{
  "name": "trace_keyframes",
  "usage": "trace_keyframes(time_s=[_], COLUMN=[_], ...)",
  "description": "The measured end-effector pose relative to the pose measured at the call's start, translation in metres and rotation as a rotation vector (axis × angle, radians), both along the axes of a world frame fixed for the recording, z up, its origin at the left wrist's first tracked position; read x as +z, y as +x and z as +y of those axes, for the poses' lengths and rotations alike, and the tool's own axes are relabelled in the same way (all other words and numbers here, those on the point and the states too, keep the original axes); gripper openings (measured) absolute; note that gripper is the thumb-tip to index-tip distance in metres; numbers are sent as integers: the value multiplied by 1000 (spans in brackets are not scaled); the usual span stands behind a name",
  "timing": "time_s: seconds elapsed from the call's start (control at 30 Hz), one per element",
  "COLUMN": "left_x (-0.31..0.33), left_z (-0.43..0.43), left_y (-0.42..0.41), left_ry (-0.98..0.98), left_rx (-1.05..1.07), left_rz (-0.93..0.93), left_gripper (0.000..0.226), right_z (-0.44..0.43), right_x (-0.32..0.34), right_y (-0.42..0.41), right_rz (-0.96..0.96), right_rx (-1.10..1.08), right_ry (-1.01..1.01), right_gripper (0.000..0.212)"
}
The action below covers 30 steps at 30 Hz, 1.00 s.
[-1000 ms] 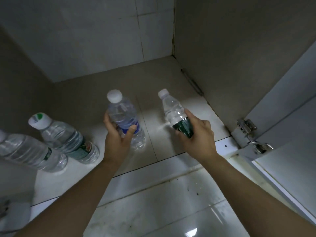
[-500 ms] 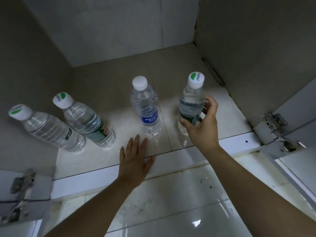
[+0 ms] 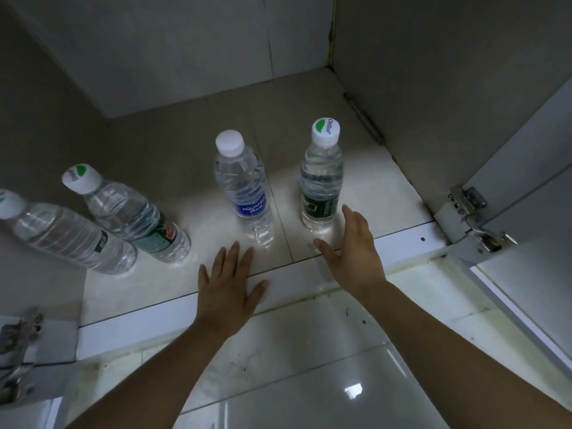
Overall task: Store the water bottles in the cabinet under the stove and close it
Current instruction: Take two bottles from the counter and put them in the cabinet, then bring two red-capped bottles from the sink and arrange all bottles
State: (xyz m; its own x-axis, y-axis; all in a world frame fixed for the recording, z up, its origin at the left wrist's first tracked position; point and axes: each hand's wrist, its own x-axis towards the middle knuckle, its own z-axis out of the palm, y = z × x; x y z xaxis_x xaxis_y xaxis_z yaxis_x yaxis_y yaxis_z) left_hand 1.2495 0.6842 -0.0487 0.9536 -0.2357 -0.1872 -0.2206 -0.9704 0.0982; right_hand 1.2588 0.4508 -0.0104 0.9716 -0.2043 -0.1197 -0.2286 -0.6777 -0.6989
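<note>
Setting: open cabinet [image 3: 433,72] seen from above; its pale floor fills the centre, with the tiled back wall [image 3: 185,51] at 12 o'clock and the glossy room floor [image 3: 309,382] at 6 o'clock.
Doors: right door [image 3: 532,168] stands open at 3 o'clock on a metal hinge [image 3: 467,201]; a second hinge [image 3: 18,332] shows at 8 o'clock.
Bottles: four, each on its base on the cabinet floor, white caps on.
Leftmost bottle [image 3: 68,235]: at 9 o'clock, just beside the green-label bottle [image 3: 136,219].
Aquafina bottle [image 3: 247,193]: centre, blue label, apart from its neighbours.
Right bottle [image 3: 322,181]: at 3 o'clock of the Aquafina bottle, dark label, green mark on the cap.
Left hand [image 3: 229,283]: palm down, fingers straight and spread, over the cabinet's front edge at 6 o'clock of the Aquafina bottle; holds nothing; contact with the surface cannot be told.
Right hand [image 3: 356,249]: opened wide, fingers straight, thumb apart, at 5 o'clock of the right bottle, just beside its base; holds nothing.
</note>
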Motion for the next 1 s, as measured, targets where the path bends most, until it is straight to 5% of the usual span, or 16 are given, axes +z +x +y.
trace_keyframes(time_s=[0.23,0.4,1.0], left_x=[51,151,695], left_z=[-15,-34,-104], left_y=[-18,-41,-161], left_ry=[59,76,65], left_rx=[-51,-38,-417], left_rz=[30,156,257], left_gripper=[88,91,73], right_z=[-22,-31,-48], right_x=[37,125,661], right_y=[-31,-70,-287], right_rz=[187,239,310], right_rx=[213,253,-61], right_ry=[-318,-336,-171], right_gripper=[71,71,69])
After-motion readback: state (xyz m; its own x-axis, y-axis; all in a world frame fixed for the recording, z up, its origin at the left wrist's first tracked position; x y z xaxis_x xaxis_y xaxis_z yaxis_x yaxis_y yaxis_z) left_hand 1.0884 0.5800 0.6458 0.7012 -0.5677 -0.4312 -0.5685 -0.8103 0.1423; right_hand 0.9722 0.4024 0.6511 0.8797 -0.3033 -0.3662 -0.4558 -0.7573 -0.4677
